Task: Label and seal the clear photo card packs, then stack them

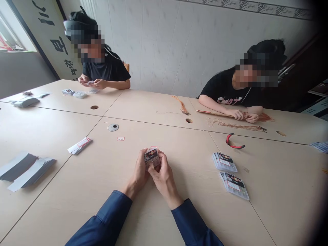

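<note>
Clear plastic case [151,157], head view: located at the centre of the table [189,143]; left hand [140,167] closed on its left edge; right hand [165,174] gripping its right side, thumb on the front; work appears part-done: far stack [225,162] and near stack [235,187] of similar cases lie at right; loose label [120,139] and paper bundle [80,146] appear to remain; case and label print too small to read; no brand legible; wall scroll [60,46] shows 百
</note>
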A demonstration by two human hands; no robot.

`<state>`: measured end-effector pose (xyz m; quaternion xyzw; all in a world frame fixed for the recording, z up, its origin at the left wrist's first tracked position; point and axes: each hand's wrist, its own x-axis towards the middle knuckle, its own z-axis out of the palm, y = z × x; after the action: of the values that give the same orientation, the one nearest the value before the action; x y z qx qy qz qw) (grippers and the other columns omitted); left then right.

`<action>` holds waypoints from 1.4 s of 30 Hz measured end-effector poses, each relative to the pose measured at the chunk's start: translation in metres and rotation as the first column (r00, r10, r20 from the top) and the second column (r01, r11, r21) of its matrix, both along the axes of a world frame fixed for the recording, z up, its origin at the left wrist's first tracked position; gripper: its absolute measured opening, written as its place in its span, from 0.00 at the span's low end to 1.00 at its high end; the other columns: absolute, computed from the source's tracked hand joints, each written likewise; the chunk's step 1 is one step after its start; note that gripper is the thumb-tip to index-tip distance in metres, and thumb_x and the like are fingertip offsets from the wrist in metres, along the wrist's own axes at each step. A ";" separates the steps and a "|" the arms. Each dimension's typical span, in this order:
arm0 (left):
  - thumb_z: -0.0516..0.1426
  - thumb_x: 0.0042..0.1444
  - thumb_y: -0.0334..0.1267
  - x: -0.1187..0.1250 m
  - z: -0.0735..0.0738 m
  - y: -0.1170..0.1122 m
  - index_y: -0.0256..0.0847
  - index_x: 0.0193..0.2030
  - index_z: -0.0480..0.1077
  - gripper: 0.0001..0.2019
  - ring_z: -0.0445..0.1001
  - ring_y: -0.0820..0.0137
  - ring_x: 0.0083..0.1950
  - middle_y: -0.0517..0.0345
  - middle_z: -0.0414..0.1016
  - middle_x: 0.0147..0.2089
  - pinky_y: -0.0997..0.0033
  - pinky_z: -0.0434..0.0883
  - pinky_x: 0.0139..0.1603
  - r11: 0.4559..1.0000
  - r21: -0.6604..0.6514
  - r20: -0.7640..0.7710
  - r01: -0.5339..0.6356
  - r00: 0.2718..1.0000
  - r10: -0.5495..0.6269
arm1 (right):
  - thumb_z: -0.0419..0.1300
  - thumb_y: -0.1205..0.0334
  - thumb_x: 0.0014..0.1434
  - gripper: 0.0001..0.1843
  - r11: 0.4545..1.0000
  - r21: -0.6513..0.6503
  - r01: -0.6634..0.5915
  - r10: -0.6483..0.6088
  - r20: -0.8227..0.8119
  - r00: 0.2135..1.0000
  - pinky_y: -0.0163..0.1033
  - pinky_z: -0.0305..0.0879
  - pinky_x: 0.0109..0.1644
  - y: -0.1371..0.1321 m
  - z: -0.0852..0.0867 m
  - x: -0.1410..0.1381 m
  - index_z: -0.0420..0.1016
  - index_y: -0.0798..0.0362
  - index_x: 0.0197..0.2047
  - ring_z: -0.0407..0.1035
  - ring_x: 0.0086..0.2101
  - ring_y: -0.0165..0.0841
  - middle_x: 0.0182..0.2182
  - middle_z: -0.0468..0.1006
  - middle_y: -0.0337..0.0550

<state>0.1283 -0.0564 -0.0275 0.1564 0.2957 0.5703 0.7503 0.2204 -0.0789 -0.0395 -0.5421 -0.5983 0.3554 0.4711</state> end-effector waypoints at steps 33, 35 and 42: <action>0.58 0.51 0.44 0.000 -0.002 0.002 0.34 0.39 0.75 0.15 0.75 0.67 0.32 0.54 0.78 0.34 0.69 0.71 0.35 0.999 -0.025 -0.001 -0.040 0.999 0.040 | 0.54 0.59 0.56 0.22 0.999 0.021 0.027 -0.028 0.067 0.997 0.38 0.70 0.38 -0.001 -0.001 -0.001 0.63 0.54 0.53 0.74 0.35 0.35 0.40 0.78 0.45; 0.58 0.52 0.45 0.001 -0.001 0.001 0.34 0.39 0.75 0.15 0.74 0.68 0.31 0.54 0.77 0.33 0.70 0.71 0.34 0.999 -0.029 0.006 -0.030 1.000 0.030 | 0.52 0.60 0.56 0.20 0.999 0.040 0.035 -0.038 0.095 0.995 0.38 0.70 0.39 -0.002 -0.001 -0.001 0.64 0.53 0.52 0.74 0.34 0.35 0.40 0.78 0.45; 0.57 0.53 0.47 0.000 -0.002 0.001 0.34 0.41 0.75 0.17 0.75 0.67 0.33 0.53 0.78 0.35 0.69 0.71 0.38 1.000 -0.031 0.005 -0.003 1.000 0.003 | 0.55 0.55 0.56 0.23 1.000 0.027 0.013 -0.016 0.102 0.995 0.40 0.71 0.43 -0.003 0.002 -0.001 0.62 0.54 0.54 0.74 0.40 0.38 0.45 0.76 0.49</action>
<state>0.1278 -0.0556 -0.0294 0.1430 0.3028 0.5671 0.7525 0.2193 -0.0821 -0.0375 -0.5576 -0.6222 0.3158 0.4497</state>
